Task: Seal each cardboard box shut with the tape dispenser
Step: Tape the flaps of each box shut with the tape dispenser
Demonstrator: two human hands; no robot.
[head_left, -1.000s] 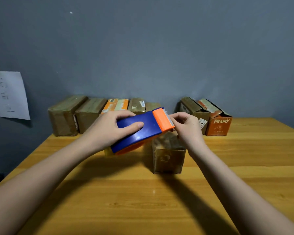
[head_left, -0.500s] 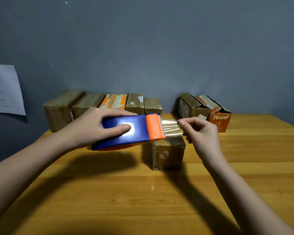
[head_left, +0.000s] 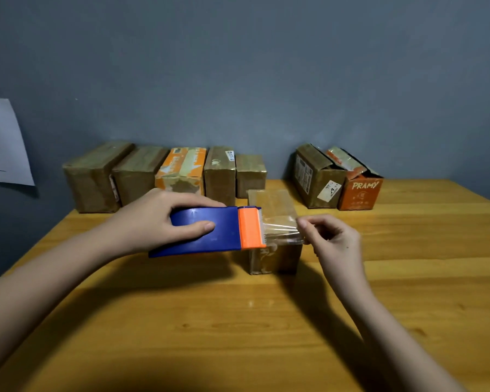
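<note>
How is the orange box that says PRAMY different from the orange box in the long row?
The PRAMY box stands on the right beside one brown box; the other orange box sits mid-row among four. PRAMY's top flaps gape open; the other's top lies flat under pale tape. PRAMY's front looks clean; the other's is torn. Both stand against the wall.

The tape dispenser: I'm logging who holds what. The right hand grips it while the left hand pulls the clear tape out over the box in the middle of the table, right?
Not quite: the hands are swapped. In the head view the left hand grips the tape dispenser, while the right hand pulls the clear tape out over the box in the middle of the table.
</note>
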